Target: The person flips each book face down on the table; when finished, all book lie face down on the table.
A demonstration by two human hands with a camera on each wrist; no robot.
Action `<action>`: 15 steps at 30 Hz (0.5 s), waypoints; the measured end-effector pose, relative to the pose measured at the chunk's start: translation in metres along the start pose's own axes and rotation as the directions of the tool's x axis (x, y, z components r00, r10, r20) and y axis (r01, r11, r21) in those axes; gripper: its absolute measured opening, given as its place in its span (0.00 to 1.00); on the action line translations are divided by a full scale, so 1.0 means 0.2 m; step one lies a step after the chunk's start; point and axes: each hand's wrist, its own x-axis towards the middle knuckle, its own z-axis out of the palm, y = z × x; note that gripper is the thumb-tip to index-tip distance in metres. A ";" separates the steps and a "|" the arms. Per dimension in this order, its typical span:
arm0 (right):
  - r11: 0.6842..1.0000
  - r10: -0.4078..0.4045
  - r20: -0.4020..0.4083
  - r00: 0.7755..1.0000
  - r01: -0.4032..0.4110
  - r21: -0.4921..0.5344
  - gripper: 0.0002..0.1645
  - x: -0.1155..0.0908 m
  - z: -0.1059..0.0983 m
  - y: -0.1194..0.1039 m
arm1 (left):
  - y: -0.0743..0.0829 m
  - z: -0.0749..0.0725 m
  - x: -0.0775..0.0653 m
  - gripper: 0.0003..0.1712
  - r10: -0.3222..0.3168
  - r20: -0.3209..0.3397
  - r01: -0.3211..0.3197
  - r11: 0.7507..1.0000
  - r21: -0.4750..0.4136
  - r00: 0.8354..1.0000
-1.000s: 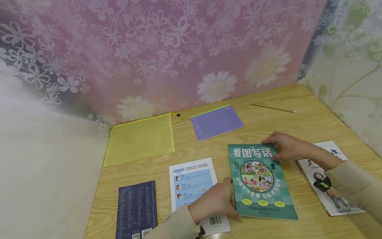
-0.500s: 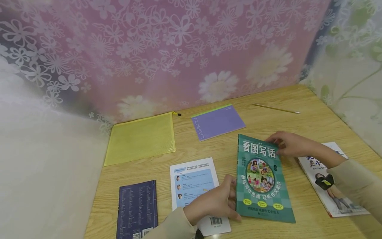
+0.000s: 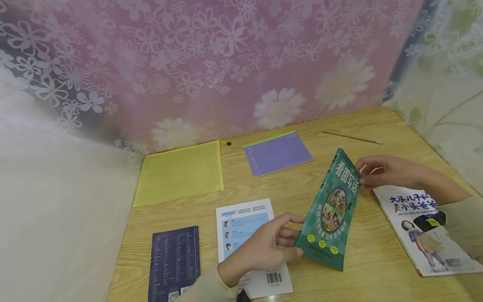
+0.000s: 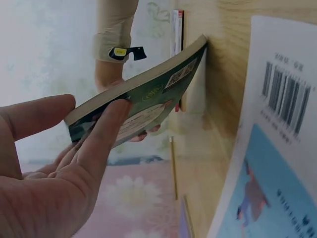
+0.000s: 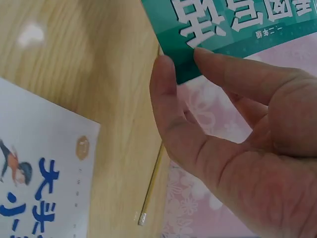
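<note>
A green paperback book (image 3: 332,214) is tilted up above the table, spine to the left and front cover facing up and right. My left hand (image 3: 269,241) grips its lower left part, thumb at the front and fingers on the spine side. In the left wrist view, that hand (image 4: 59,163) has fingers beneath the book's back cover (image 4: 158,94), which carries printed codes. The upper right corner is pinched by my right hand (image 3: 392,172). The right wrist view shows thumb and finger of this hand (image 5: 237,134) closing on the green corner (image 5: 185,67).
A white book with cartoon figures (image 3: 419,235) lies at the right. Left of my hands are a white book with a blue panel (image 3: 245,222) and a dark blue book (image 3: 175,260). Farther back lie a yellow zip pouch (image 3: 181,172), a purple notebook (image 3: 279,153) and a pencil (image 3: 351,136).
The green book has risen from nearly flat on the table to a steep tilt, its spine lifting. My right hand has moved slightly up and right with the corner.
</note>
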 end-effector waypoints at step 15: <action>0.901 -0.143 0.166 0.976 0.059 0.431 0.23 0.00 -0.14 0.05 | 0.10 0.06 -0.07 0.19 0.350 0.030 -0.296 0.741 0.603 0.936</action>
